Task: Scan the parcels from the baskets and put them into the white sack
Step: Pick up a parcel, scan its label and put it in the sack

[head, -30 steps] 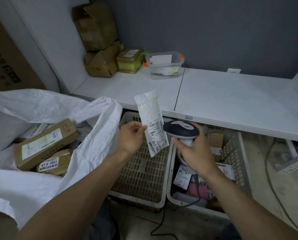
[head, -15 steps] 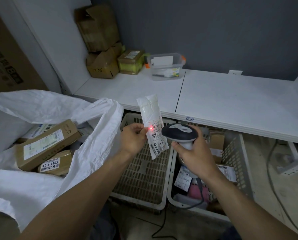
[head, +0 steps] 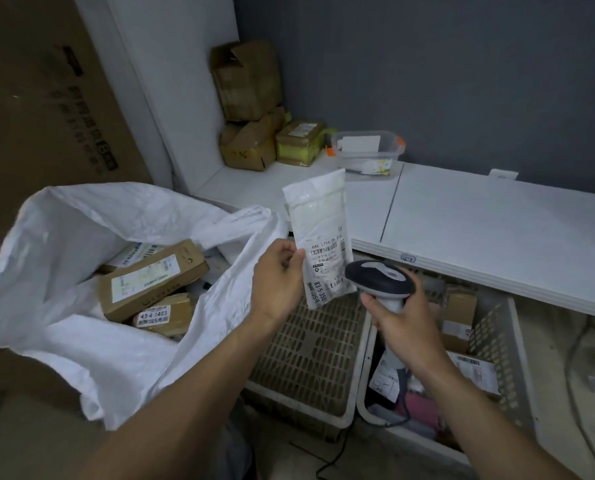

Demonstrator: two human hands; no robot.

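My left hand pinches the left edge of a flat white parcel, held upright with its printed label facing me. My right hand grips the handle of a barcode scanner, whose dark head sits just right of the parcel's lower end. The white sack lies open at the left, with brown boxes inside. Below the hands stand two white baskets: the left basket shows a bare slotted bottom, and the right basket holds several parcels.
A white tabletop runs above the baskets. At its back left stand stacked brown boxes, a yellow-green packet and a clear plastic tub. A big cardboard carton rises behind the sack. The scanner's cable trails on the floor.
The red scanning dot seen on the label half a second ago is gone. The parcel is held a little higher and the view has shifted right; both hands keep their holds.
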